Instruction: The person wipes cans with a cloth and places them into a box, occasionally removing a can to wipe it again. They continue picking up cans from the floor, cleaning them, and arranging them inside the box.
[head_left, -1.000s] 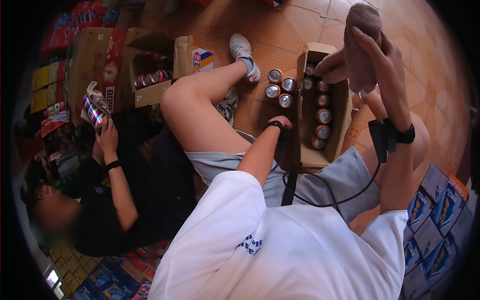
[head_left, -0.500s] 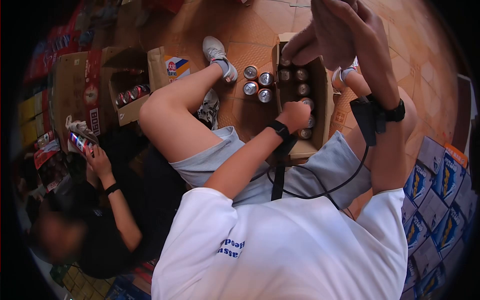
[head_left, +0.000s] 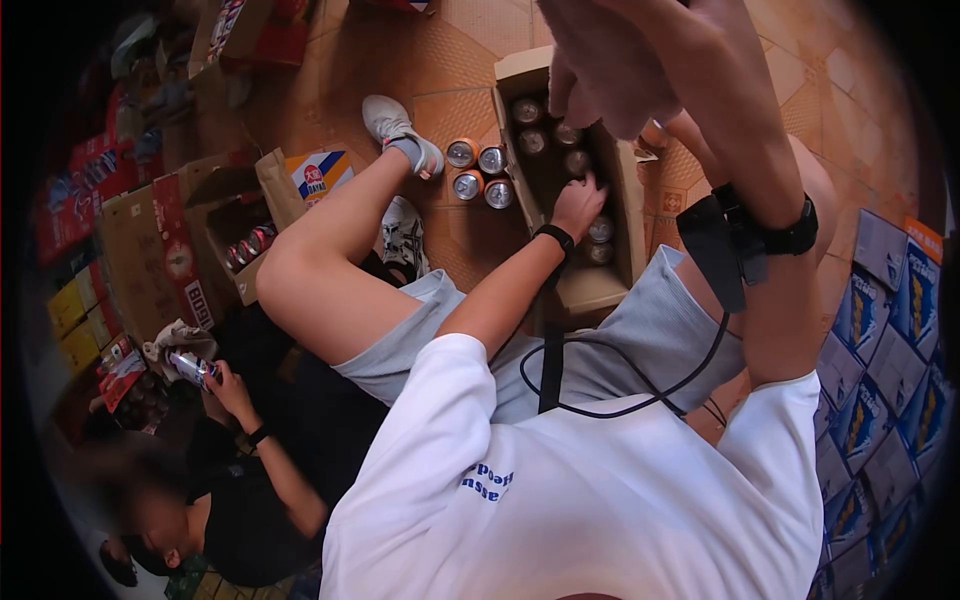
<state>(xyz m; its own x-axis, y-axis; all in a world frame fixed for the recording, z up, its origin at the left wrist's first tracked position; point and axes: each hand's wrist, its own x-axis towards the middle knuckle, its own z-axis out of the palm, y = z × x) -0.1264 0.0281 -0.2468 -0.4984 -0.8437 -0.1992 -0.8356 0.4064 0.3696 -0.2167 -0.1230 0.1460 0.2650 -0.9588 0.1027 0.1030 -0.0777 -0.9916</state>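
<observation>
My left hand (head_left: 580, 208) reaches down into an open cardboard box (head_left: 598, 290) between my legs. Its fingers are bent at a drink can that they mostly cover, beside a can (head_left: 577, 163) whose top shows. Two more cans (head_left: 600, 230) stand below the hand, and several are at the far end, such as this can (head_left: 526, 111). Raised over the box's far right side, my right hand (head_left: 700, 45) holds a pinkish-grey cloth (head_left: 610, 75) that hangs down and hides part of the box. Left of the box, several orange-sided cans (head_left: 467, 185) stand upright on the tiles.
At left, another person's hand (head_left: 232, 390) holds a can (head_left: 188, 366) with a cloth. Near them is an open carton (head_left: 225, 225) with cans inside. Stacked blue packs (head_left: 860, 400) line the right side. A black cable (head_left: 640, 385) loops across my lap.
The view has shifted, so the box appears farther left. My left hand still reaches among the cans, its fingers now bent differently. The cloth stays raised in my right hand.
</observation>
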